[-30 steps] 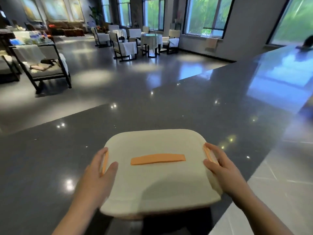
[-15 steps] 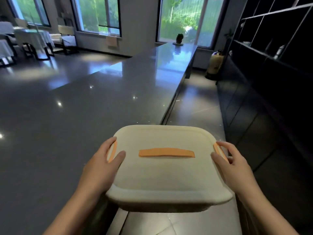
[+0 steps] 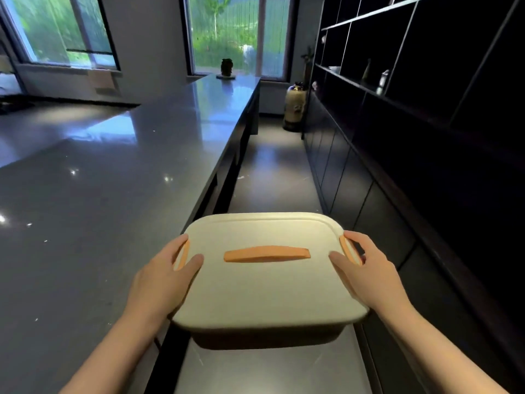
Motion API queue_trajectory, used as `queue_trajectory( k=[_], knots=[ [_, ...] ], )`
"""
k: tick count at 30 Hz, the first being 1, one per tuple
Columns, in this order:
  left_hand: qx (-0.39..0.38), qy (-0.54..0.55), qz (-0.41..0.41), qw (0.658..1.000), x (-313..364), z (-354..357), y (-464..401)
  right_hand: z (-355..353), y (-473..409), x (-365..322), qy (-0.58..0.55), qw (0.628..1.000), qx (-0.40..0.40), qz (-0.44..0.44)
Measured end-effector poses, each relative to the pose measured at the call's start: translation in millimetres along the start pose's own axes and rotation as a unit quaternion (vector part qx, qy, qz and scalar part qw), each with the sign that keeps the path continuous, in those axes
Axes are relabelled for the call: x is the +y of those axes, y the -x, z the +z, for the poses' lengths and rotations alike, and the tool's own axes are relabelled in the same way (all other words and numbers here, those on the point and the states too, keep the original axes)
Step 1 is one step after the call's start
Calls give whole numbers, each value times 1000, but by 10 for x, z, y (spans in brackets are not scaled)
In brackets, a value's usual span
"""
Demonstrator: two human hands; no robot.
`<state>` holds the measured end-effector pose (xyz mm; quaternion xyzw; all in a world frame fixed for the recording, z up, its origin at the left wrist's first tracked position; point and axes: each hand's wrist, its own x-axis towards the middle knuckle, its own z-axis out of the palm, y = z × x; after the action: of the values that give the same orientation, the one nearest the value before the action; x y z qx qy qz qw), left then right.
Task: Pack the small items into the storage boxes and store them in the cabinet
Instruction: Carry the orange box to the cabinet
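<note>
Flanking a tiled aisle [image 3: 272,177]: glossy grey counter [image 3: 119,177], dark cabinet [image 3: 369,194]

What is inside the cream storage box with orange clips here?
Nothing inside shows: the cream lid with its orange handle covers the storage box fully. The left hand and right hand grip its sides over the floor.

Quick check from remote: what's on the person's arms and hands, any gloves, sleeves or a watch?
Nothing worn that shows. The left hand and right hand are bare, no gloves or rings visible on the fingers, and both forearms are uncovered to the frame edge: no sleeves, watch or bands.
</note>
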<state>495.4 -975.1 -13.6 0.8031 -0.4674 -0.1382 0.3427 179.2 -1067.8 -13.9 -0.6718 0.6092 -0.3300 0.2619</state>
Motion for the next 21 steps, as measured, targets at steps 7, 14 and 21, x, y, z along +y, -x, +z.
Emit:
queue_trajectory(
  k=[7, 14, 21],
  knots=[
    [-22, 21, 49, 998, 385, 523, -1617, 288, -1437, 47, -9, 997, 70, 18],
    [-42, 39, 95, 994, 971, 1013, -3103, 400, -2786, 128, -12, 991, 120, 58],
    [-55, 73, 116, 989, 1609, 1919, -4480, 413, -4354, 493, -7, 986, 151, 65]
  ],
)
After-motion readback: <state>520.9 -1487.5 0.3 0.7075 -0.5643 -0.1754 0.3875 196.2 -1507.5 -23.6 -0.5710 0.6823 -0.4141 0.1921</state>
